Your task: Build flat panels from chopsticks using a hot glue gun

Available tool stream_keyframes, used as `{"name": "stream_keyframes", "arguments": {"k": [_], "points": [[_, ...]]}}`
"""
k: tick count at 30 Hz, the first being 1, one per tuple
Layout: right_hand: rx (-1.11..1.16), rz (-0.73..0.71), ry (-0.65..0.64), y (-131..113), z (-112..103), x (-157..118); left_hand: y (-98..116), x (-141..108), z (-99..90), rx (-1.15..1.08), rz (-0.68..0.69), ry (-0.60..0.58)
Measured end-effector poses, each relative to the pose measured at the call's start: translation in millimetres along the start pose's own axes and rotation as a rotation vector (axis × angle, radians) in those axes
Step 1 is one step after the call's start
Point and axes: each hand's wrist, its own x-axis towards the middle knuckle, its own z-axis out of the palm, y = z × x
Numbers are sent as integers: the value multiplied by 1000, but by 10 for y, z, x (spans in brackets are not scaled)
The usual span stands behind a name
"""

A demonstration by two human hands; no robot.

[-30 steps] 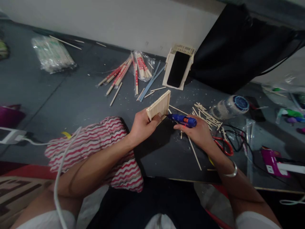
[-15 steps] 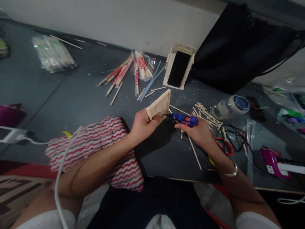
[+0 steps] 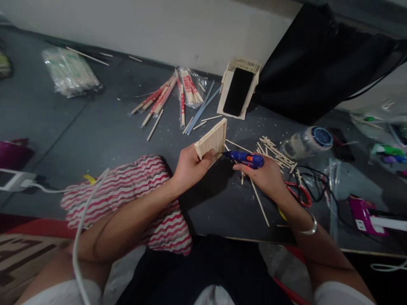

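Observation:
My left hand (image 3: 193, 167) grips a small panel of wooden sticks (image 3: 213, 137) laid side by side, held tilted above the table with the thumb over its near face. In my right hand (image 3: 269, 174) is a blue hot glue gun (image 3: 244, 158) with an orange part and a small red light. Its dark nozzle points left and meets the panel's right edge, or comes very close to it; I cannot tell which. Loose cut sticks (image 3: 275, 154) lie beyond and around my right hand. Most of that hand's fingers are hidden behind the glue gun.
Behind the panel, a phone (image 3: 239, 92) leans on a stick-built stand. Wrapped chopsticks (image 3: 163, 97) and blue strips (image 3: 203, 109) lie left of it. A striped cloth (image 3: 127, 186) is under my left arm. Right are a clear jar (image 3: 307, 142), red-handled scissors (image 3: 300, 194) and black cable (image 3: 313, 180).
The panel and the glue gun have shifted very slightly to the left. Both hands keep the same hold.

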Motion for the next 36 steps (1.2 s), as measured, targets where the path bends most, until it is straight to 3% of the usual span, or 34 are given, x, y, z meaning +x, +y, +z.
{"name": "stream_keyframes", "arguments": {"k": [9, 25, 30, 33, 36], "points": [[-72, 26, 0, -28, 18, 7, -15, -9, 3, -5, -4, -2], [-63, -176, -57, -66, 55, -76, 18, 3, -5, -41, -75, -9], [51, -230, -70, -100, 2, -117, -4, 54, 25, -341, -291, -11], [168, -236, 62, -81, -29, -95, -21, 98, 45, -616, -515, -46], [210, -193, 232, -24, -11, -31, -24, 129, 44, -730, -668, -111]]}}
